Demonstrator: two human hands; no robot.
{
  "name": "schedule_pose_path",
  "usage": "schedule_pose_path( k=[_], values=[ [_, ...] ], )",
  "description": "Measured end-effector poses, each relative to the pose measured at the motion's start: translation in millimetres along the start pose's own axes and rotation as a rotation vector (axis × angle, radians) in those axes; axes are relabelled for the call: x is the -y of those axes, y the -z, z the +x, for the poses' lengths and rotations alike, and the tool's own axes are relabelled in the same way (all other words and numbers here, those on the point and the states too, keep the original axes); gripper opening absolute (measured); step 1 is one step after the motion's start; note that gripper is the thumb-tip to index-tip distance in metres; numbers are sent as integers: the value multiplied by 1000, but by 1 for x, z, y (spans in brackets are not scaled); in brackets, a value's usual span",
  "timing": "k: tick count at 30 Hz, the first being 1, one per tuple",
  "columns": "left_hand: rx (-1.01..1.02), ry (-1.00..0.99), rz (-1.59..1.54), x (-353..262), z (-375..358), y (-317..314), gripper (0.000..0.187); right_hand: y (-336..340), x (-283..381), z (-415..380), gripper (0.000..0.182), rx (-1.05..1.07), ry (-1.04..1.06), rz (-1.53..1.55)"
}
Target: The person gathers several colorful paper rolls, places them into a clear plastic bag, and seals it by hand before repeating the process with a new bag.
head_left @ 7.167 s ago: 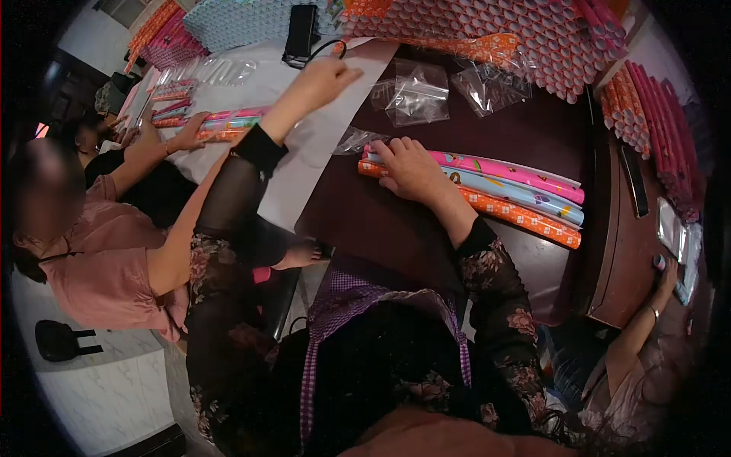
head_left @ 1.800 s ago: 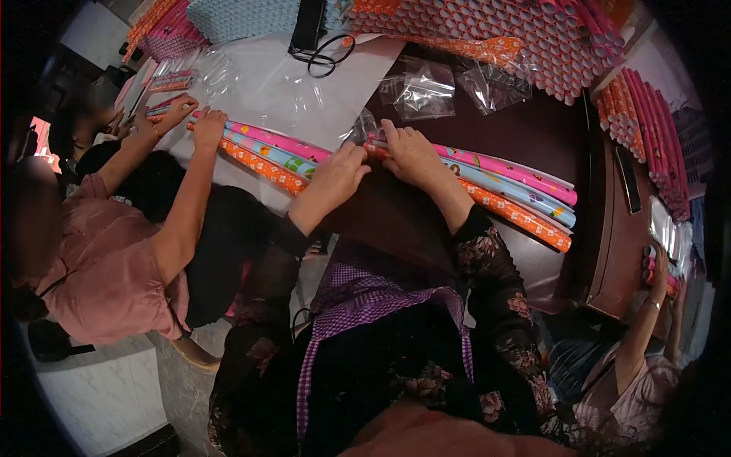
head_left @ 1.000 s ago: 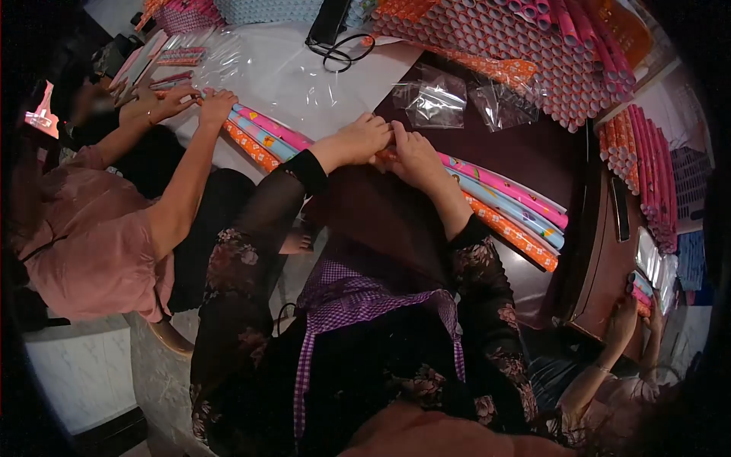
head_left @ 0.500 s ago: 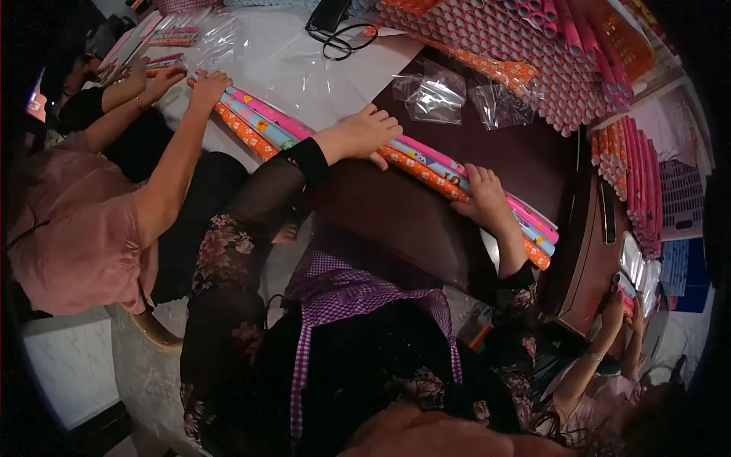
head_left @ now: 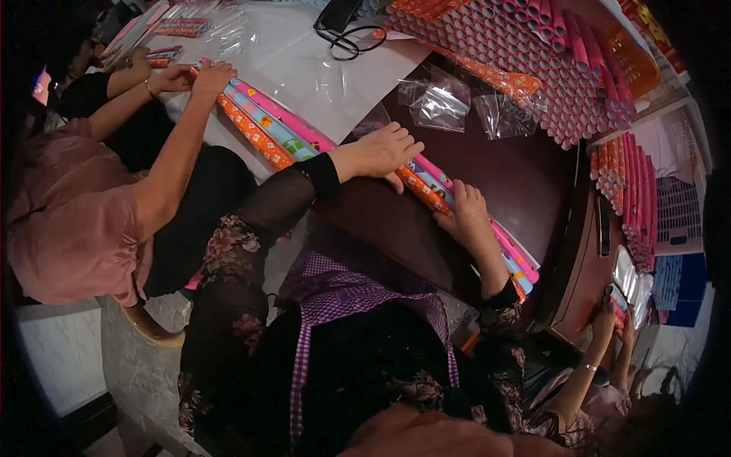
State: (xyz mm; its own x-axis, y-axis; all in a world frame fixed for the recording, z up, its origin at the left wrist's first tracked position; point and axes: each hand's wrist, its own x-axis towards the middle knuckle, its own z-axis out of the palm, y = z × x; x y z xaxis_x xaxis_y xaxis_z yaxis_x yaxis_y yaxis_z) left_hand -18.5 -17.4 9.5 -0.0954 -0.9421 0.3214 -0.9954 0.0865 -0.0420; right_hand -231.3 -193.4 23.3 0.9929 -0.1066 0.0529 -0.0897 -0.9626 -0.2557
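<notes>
Head view of a work table, listed from largest feature to smallest. A dark brown table (head_left: 525, 175) fills the middle; its far left part lies under a white sheet (head_left: 285, 34). At the far side stands a large stack of patterned rolls (head_left: 518, 68), open ends facing the viewer, with pink rolls on top. On the left, a co-worker in a pink top (head_left: 68, 221) has both hands on the upper end of a second bundle (head_left: 274, 133) of pink, light blue and orange rolls, whose lower end passes behind the person's left forearm.

The bundle of rolls (head_left: 429, 183), pink, blue and orange side by side, lies obliquely on the table in front of the person. The left hand (head_left: 377, 152), palm down and half closed, has hold of its upper left end, thumb on the near side, fingers rather straight across the top. The right hand (head_left: 472, 221) is curled further round the bundle's middle and grasps it. The lower end projects past the right wrist.

Beyond the bundle, clear plastic bags (head_left: 438, 103) lie on the table, apart from both hands. Smallest is a looped black cord (head_left: 354, 49) on the white sheet.
</notes>
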Motion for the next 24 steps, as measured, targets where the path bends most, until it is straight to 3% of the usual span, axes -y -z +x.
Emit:
schedule_pose_path(
  k=[6, 10, 12, 17, 24],
  values=[
    [-101, 51, 6, -19, 15, -11, 102, -3, 9, 17, 71, -45, 13, 9],
    [-64, 64, -49, -27, 19, -11, 101, -9, 8, 21, 71, -80, 45, 4],
    [-142, 91, -343, -22, 17, -6, 104, -9, 8, 19, 70, -87, 6, -2],
    [208, 167, 16, 20, -15, 35, 107, 1, 3, 3, 70, -41, -39, 46],
    [51, -30, -35, 40, 0, 5, 79, 0, 2, 0, 68, -50, -47, 58]
  ],
)
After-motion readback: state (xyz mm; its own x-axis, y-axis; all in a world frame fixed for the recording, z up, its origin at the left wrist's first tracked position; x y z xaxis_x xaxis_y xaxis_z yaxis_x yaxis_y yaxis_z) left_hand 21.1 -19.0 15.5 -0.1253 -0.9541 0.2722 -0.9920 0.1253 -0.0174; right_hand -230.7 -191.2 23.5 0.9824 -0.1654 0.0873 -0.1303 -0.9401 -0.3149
